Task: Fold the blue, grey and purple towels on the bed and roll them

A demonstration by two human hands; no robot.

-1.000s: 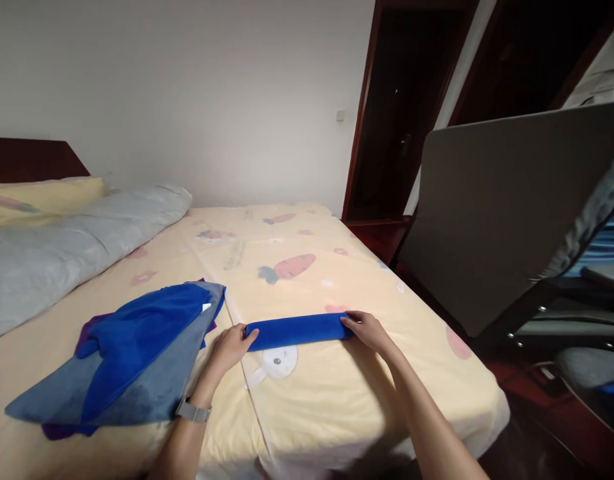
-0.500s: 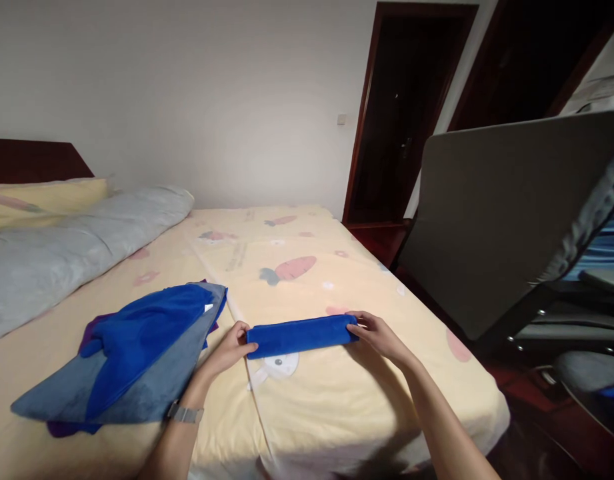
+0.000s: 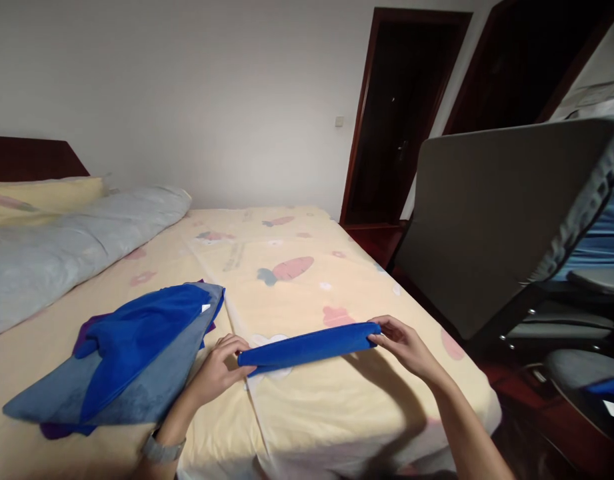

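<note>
Right, from the head view, you have the folded blue cloth (image 3: 309, 347) stretched between your two hands at six o'clock, over the near part of the bed sheet (image 3: 337, 417). Your left hand (image 3: 219, 368) is clamped on one end, thumb below and fingers above, while your right hand (image 3: 405, 343) pinches the other end between thumb and fingers. The strip slants, its right end a touch farther up the view, and a shadow falls on the sheet beneath that side; whether the left end touches the bed, you can't tell from here.

Over at eight o'clock lies the loose pile of cloths (image 3: 137, 333), blue and grey with purple edges, just beside your left hand. A watch (image 3: 164, 448) circles your left wrist. Look to nine o'clock: the grey bolster (image 3: 87, 230) lies in front of the yellow pillow (image 3: 51, 193). The dark door (image 3: 401, 120) stands at one o'clock, and the big grey panel (image 3: 487, 220) leans at three, beyond the bed's edge.
</note>
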